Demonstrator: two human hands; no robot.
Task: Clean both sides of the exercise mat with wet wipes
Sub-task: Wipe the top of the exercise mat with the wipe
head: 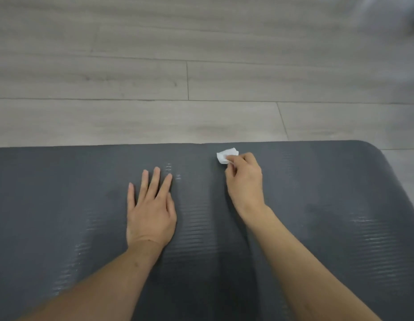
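Pale wood-look floor (131,77) lies beyond a dark grey ribbed exercise mat (62,193) spread flat. On it the left hand (150,214) rests palm down, fingers spread, gripping nothing. Near the far edge, the right hand (245,181) pinches a crumpled white wet wipe (224,155) against the mat.

No text, label, brand, number or sign can be read anywhere. The dark grey exercise mat (85,193) shows only ribbed texture and faint glints, and the white wet wipe (225,156) is blank.
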